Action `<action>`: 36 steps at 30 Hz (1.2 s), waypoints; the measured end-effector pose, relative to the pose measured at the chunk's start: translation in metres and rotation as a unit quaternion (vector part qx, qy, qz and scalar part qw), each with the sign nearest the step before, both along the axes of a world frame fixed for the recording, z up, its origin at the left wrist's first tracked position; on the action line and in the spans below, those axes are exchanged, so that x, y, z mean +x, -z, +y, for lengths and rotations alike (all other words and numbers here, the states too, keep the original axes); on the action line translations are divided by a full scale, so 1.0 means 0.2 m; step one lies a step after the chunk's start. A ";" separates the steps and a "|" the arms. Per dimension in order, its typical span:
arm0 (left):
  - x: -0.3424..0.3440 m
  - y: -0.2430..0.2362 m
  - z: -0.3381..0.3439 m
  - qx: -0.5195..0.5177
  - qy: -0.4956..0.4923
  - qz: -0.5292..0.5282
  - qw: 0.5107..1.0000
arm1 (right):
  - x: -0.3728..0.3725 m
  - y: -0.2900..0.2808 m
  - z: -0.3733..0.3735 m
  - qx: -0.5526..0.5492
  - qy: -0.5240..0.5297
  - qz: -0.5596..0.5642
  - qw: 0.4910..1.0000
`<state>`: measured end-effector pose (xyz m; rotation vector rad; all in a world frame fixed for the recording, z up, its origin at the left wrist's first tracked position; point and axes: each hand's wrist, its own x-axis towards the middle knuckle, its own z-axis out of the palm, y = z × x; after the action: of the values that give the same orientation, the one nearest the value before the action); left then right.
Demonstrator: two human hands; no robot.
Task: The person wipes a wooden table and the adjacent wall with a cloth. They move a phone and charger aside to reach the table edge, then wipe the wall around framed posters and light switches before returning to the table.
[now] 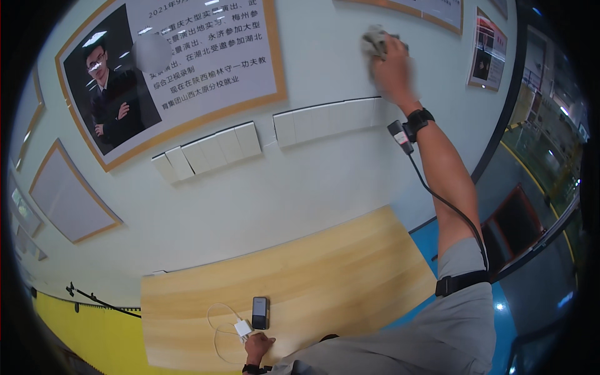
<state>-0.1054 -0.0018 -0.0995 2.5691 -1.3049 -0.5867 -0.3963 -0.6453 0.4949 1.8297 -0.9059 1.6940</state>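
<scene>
My right hand (395, 72) is raised to the pale wall, its fingers closed on a crumpled grey cloth (375, 42) pressed against the surface. The hand is a little blurred. Below it, a black band with a small cabled device (400, 137) sits around my wrist. Low in the view, my left hand (257, 345) rests as a loose fist on the near part of the wooden table (350, 262). It lies right beside a white charger (242, 327) with a looped white cable. Just beyond that hand is a dark phone-like device (260, 312).
A large framed poster (219, 94) hangs left of the cloth, with another frame (437, 14) above right and a smaller one (487, 50) beyond. White panels (328, 120) line the wall below. A dark-framed opening with a chair (515, 219) stands at the right.
</scene>
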 end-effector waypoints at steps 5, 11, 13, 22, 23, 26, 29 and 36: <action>-0.02 -0.05 -0.01 0.005 -0.014 0.015 1.000 | -0.25 0.14 -0.11 0.216 0.036 -0.114 0.969; -0.02 -0.05 -0.02 -0.002 -0.022 0.022 1.000 | -0.19 0.17 -0.11 0.101 0.014 -0.041 0.994; -0.01 -0.04 -0.01 0.000 -0.025 0.022 0.999 | -0.04 0.18 -0.04 0.040 -0.011 0.010 0.999; -0.02 -0.04 0.01 -0.004 -0.025 0.011 1.000 | 0.47 0.30 0.42 -0.088 -0.161 0.216 0.959; -0.03 -0.05 0.00 -0.008 -0.025 0.013 1.000 | 0.48 0.31 0.44 -0.090 -0.178 0.240 0.950; 0.00 -0.01 0.02 -0.022 -0.013 0.008 1.000 | 0.42 0.27 0.41 -0.092 -0.141 0.215 0.962; 0.01 0.00 0.01 -0.025 -0.008 0.010 1.000 | 0.27 0.22 0.30 -0.077 -0.105 0.171 0.977; 0.00 -0.05 -0.03 -0.001 0.005 0.008 1.000 | -0.16 0.30 -0.03 0.031 -0.041 0.028 0.998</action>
<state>-0.1053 -0.0078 -0.0893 2.5525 -1.3142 -0.6049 -0.4293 -0.6523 0.4344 1.9706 -0.8807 1.6714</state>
